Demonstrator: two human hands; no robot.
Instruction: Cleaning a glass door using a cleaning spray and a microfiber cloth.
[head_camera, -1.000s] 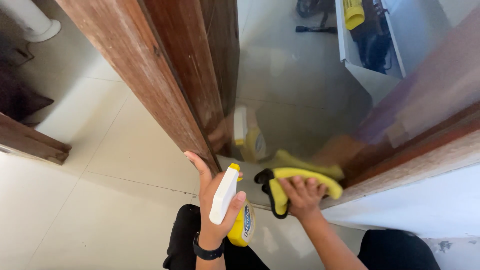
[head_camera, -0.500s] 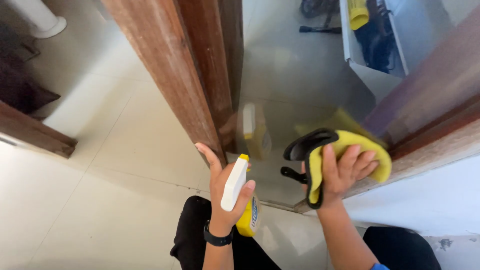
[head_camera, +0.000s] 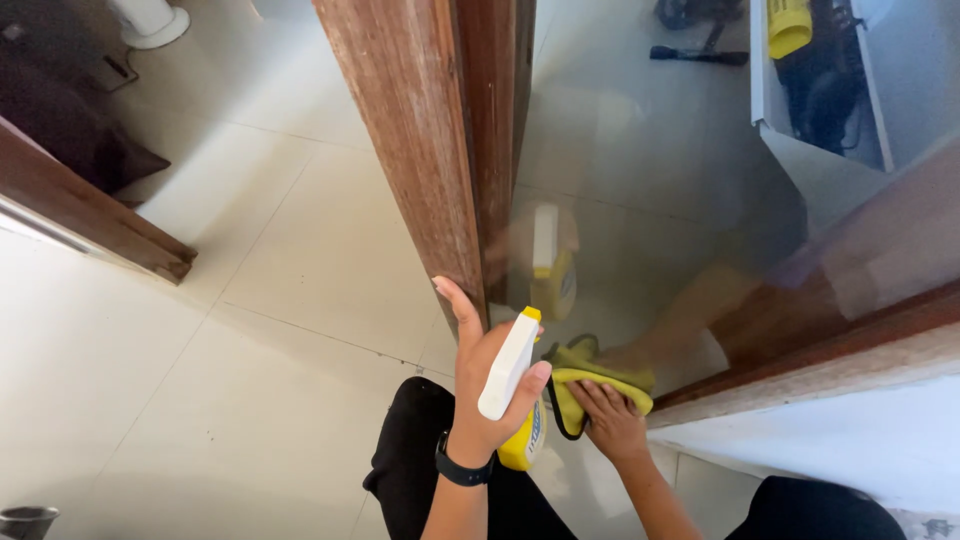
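My left hand (head_camera: 482, 385) grips a yellow spray bottle (head_camera: 523, 436) with a white trigger head (head_camera: 509, 366), its fingers resting against the edge of a brown wooden door frame (head_camera: 430, 140). Just to its right, my right hand (head_camera: 611, 418) presses a yellow cloth with black trim (head_camera: 590, 382) against the bottom of the glass pane (head_camera: 640, 190), near its lower corner. The glass mirrors the bottle, the cloth and my forearm. A black watch sits on my left wrist.
Pale floor tiles (head_camera: 230, 340) spread out to the left. A second wooden frame piece (head_camera: 90, 215) lies at the far left. The frame's lower rail (head_camera: 830, 350) runs along the right. Behind the glass are a white box (head_camera: 800, 100) and a yellow object (head_camera: 788, 25).
My right hand swept the cloth up and right on the glass, then came back down to the lower corner beside the bottle. The view shifted right; my left hand kept hold of the bottle.
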